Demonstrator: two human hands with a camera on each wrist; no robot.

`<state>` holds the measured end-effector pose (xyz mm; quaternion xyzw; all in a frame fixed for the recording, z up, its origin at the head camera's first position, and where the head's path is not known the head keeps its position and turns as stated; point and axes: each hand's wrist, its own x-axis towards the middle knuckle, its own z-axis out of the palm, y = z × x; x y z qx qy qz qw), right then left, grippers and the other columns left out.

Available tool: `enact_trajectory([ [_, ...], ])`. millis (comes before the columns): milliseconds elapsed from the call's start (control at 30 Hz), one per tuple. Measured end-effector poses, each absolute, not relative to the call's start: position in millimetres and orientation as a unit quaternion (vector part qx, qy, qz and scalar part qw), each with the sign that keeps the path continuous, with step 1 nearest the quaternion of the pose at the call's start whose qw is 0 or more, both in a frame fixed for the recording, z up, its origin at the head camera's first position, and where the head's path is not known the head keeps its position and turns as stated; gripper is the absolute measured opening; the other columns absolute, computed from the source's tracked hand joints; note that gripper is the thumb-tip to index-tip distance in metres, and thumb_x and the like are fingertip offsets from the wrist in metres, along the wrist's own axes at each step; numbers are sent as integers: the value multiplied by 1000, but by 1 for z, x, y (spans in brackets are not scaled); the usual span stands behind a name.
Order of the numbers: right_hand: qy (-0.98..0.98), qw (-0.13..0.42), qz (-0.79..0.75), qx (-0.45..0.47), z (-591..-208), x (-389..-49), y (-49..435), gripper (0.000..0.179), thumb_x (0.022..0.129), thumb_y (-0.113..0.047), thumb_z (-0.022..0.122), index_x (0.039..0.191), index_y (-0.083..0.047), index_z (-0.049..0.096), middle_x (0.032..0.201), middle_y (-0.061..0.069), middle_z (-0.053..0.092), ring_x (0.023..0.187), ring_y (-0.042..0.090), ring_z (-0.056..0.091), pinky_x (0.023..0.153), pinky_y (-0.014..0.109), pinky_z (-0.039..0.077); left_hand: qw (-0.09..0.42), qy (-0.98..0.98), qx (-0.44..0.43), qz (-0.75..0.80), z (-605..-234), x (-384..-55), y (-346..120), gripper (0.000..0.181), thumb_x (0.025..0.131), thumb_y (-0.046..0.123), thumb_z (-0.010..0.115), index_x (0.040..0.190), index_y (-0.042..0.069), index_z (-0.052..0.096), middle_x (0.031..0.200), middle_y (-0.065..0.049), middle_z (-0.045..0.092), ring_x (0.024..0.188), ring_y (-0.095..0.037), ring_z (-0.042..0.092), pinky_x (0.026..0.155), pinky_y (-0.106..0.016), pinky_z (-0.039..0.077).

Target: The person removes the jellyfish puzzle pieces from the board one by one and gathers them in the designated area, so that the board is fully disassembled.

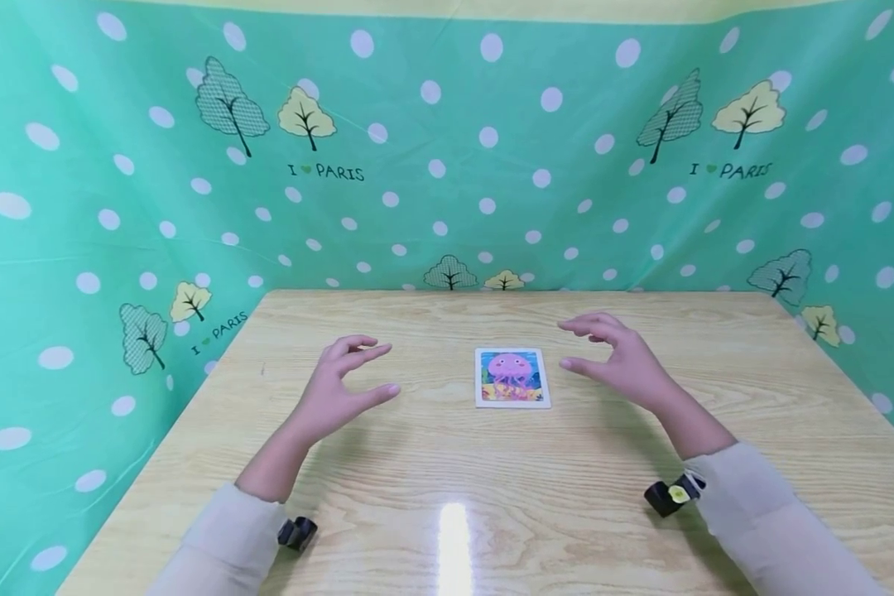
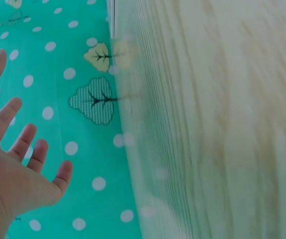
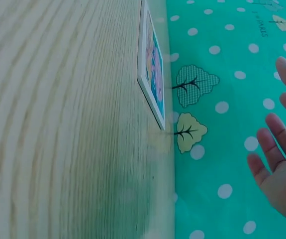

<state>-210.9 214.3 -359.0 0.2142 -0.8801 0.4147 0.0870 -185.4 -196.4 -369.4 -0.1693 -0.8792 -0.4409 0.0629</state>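
Note:
A small white-framed picture tile (image 1: pixel 512 378) lies flat on the wooden table, showing a pink jellyfish over a blue and yellow sea bed. My left hand (image 1: pixel 343 385) hovers to its left, fingers loosely bent and thumb apart, holding nothing. Closer to the tile, on its right, my right hand (image 1: pixel 618 360) is held above the table with thumb and fingers spread, also holding nothing. The right wrist view shows the tile (image 3: pixel 151 64) edge-on, away from the spread fingers. In the left wrist view the left hand (image 2: pixel 21 169) appears against the cloth.
The light wooden table (image 1: pixel 432 463) reaches back to a green polka-dot cloth (image 1: pixel 462 149) with tree prints, which hangs behind it and along both sides. A bright light reflection lies near the table's front. Each wrist carries a small black camera (image 1: pixel 296 534).

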Motion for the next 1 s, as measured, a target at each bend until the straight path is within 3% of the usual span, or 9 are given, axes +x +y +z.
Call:
enact_trajectory([
  [233, -877, 53, 431, 205, -354, -213, 206, 51, 85, -27, 78, 130, -11, 62, 125, 8, 56, 116, 31, 48, 104, 56, 34, 35, -861, -170, -477, -372, -191, -180, 61, 78, 32, 83, 133, 16, 62, 136, -1, 45, 129, -28, 36, 105, -57, 32],
  [467, -869, 26, 446, 214, -357, -218, 196, 49, 86, -20, 77, 131, -8, 61, 138, 8, 52, 125, 31, 46, 106, 52, 36, 22, -860, -180, -477, -377, -195, -168, 57, 79, 31, 83, 130, 16, 64, 131, 0, 47, 128, -26, 39, 105, -55, 34],
  [667, -859, 9, 466, 213, -360, -224, 188, 50, 86, -16, 76, 132, -7, 60, 140, 8, 51, 128, 29, 46, 108, 45, 37, 13, -865, -188, -464, -379, -200, -160, 57, 79, 31, 83, 130, 17, 64, 129, -1, 49, 124, -24, 44, 103, -52, 36],
  [867, -844, -27, 499, 194, -364, -232, 177, 49, 84, -8, 77, 130, -2, 61, 135, 14, 54, 123, 36, 51, 104, 44, 42, -2, -863, -202, -463, -378, -208, -149, 56, 79, 30, 83, 130, 16, 64, 129, -1, 51, 124, -23, 45, 101, -52, 38],
  [1000, -853, -41, 489, 176, -369, -239, 171, 46, 83, -12, 78, 127, -3, 63, 131, 15, 57, 119, 38, 54, 101, 43, 46, -8, -865, -213, -454, -377, -213, -141, 57, 78, 30, 84, 130, 15, 64, 129, -1, 53, 123, -23, 45, 101, -52, 40],
])
